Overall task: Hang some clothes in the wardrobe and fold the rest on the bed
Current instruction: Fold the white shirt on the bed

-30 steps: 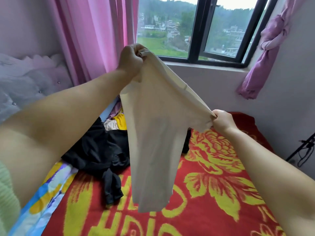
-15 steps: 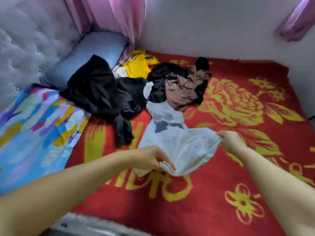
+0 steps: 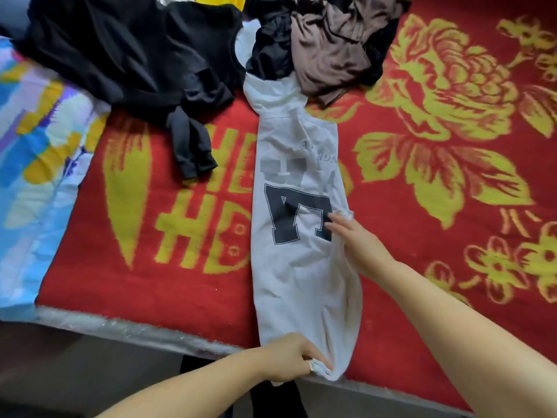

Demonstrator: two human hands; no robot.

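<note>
A white T-shirt [image 3: 295,267] with a large dark printed figure lies lengthwise on the bed, folded into a narrow strip. My left hand [image 3: 289,359] pinches its near hem at the bed's front edge. My right hand [image 3: 355,242] grips the shirt's right edge about halfway up, beside the print. The shirt's far end runs under a heap of clothes: a brown garment [image 3: 328,52] and black garments [image 3: 126,52], with a bit of yellow cloth [image 3: 220,0] at the top.
The bed is covered by a red blanket with yellow flowers and letters [image 3: 437,152]. A blue and yellow patterned quilt [image 3: 33,164] lies at the left. The bed's grey front edge [image 3: 126,327] runs below, with dark floor beyond it.
The shirt hung in the air before the window, came down onto the bed, and now lies stretched out flat in a long strip. My left hand has pulled the hem to the bed's edge.
</note>
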